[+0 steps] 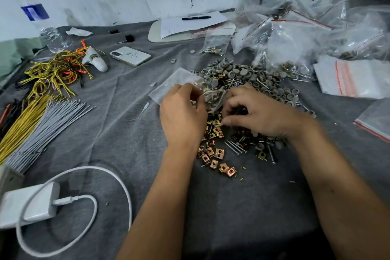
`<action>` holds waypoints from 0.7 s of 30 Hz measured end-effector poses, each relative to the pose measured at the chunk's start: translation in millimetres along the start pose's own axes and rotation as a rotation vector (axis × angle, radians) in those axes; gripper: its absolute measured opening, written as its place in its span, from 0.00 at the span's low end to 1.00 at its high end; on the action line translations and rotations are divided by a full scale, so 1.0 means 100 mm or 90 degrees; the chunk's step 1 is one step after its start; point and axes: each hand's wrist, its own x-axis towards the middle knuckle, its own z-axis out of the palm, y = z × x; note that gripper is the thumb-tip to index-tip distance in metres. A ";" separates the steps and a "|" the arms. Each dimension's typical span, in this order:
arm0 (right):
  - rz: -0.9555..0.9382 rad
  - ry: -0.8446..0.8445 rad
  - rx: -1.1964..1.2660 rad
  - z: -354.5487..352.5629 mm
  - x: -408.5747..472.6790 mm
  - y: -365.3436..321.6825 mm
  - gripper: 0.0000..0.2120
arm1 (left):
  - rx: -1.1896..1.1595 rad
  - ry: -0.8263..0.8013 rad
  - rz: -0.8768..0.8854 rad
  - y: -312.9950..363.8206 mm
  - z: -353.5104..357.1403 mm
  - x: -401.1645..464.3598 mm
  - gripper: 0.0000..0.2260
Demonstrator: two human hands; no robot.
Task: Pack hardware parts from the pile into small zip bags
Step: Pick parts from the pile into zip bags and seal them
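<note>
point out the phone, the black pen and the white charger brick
phone (130, 56), head view, middle of its white back
black pen (196, 18), head view, middle of the barrel, on the paper
white charger brick (29, 205), head view, its top face

Phone (130, 56) lying near water bottle (43, 25); white charger (31, 203) sitting bottom left, pen (196, 17) resting on paper (190, 23).

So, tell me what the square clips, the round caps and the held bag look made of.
Square clips: likely plated steel, with a shiny gold-copper sheen. Round caps: probably plastic or rubber, in a matte, uniform grey. Bag in the left hand: thin clear plastic film, see-through and crinkled.
</note>
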 end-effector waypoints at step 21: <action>-0.028 0.301 0.086 0.09 0.00 -0.15 0.08 | -0.153 0.074 0.066 0.09 0.07 -0.05 0.03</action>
